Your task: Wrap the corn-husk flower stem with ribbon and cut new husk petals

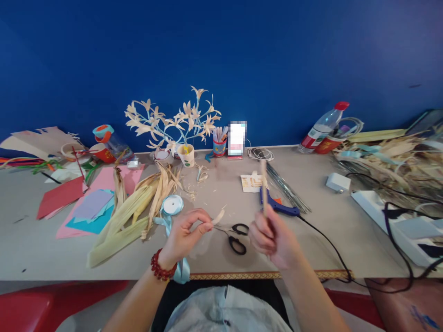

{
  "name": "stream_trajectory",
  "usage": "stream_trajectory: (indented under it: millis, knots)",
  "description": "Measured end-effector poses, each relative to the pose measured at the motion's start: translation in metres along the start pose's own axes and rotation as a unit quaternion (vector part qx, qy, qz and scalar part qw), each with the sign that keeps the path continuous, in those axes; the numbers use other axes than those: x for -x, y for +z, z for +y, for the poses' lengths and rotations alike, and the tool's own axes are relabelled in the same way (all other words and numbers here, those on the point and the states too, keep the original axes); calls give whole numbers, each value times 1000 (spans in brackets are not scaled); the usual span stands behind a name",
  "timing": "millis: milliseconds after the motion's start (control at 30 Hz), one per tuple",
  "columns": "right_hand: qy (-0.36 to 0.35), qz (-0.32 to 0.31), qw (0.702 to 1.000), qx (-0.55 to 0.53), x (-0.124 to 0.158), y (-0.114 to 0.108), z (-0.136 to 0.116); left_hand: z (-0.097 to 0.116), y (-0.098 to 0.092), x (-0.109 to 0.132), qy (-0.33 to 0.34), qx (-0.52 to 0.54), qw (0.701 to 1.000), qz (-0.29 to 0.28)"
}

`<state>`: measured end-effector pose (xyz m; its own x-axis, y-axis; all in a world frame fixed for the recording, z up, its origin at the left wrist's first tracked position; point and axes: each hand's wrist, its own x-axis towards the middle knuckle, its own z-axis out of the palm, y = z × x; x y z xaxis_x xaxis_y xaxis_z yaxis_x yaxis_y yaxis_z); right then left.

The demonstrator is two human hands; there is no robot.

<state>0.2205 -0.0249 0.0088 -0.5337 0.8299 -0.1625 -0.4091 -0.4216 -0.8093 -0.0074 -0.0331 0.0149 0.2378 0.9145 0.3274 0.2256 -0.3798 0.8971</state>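
My left hand (190, 233), with a red bead bracelet at the wrist, pinches a small pale husk petal (218, 216) between thumb and fingertips. Its tip points up and to the right. My right hand (273, 237) is closed around a narrow pale strip (263, 184) that stands upright and is blurred, so its material is unclear. Between the hands lie black-handled scissors (237, 245), their blades partly behind the left hand. Just beyond my right hand rests a blue glue gun (282, 207). A roll of light blue ribbon (172, 205) sits beyond my left hand.
Corn husks (128, 216) and coloured paper (90, 221) cover the left side. Husk flowers (187, 117) stand in a paper cup (187, 157) at the back. Metal wires (287, 186) lie behind the glue gun. A power strip (387, 226), cables and a bottle (320, 131) occupy the right.
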Motion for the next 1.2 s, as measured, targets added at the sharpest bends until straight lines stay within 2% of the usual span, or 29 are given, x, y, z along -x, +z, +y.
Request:
stream_trajectory:
  millis: [67, 167, 300, 400, 467, 533, 600, 667, 733, 800, 867, 933, 1067, 1133, 1200]
  knots:
    - [-17, 34, 991, 127, -4, 7, 6, 1, 2, -1, 0, 5, 1000, -1]
    - [-58, 5, 960, 272, -9, 22, 19, 7, 6, -3, 10, -20, 1000, -13]
    - [-83, 16, 929, 359, -12, 36, 23, 13, 7, -2, 20, -48, 998, -19]
    - [-28, -12, 959, 282, -12, 38, 21, 16, 5, 0, 30, -40, 998, -29]
    - [36, -64, 984, 164, -10, 32, 18, 16, 4, 0, 46, -33, 998, -41]
    - [80, -118, 989, 41, -6, 21, 12, 14, 2, 1, 54, -25, 997, -49]
    - [57, -128, 989, -49, -1, 7, 5, 9, 1, 2, 41, -7, 998, -38]
    - [-22, -48, 995, -89, 2, -1, -2, 4, 2, 4, 9, 33, 999, -6]
    - [-75, 55, 994, -52, 2, 0, -1, 0, 8, 6, -31, 87, 995, 38]
    - [-68, 100, 992, 27, 0, 12, 8, -1, 18, 8, -69, 155, 981, 91]
    - [-64, 88, 989, 103, -4, 27, 22, -1, 31, 9, -107, 236, 956, 136]
    - [-90, 82, 981, 148, -8, 40, 36, 1, 45, 11, -146, 311, 925, 160]
    - [-143, 107, 966, 187, -14, 48, 44, 3, 60, 14, -169, 390, 880, 211]
    - [-132, 91, 965, 208, -14, 45, 38, 3, 55, 14, -171, 407, 877, 190]
    - [-102, 61, 961, 252, -12, 40, 28, 6, 41, 11, -153, 399, 892, 145]
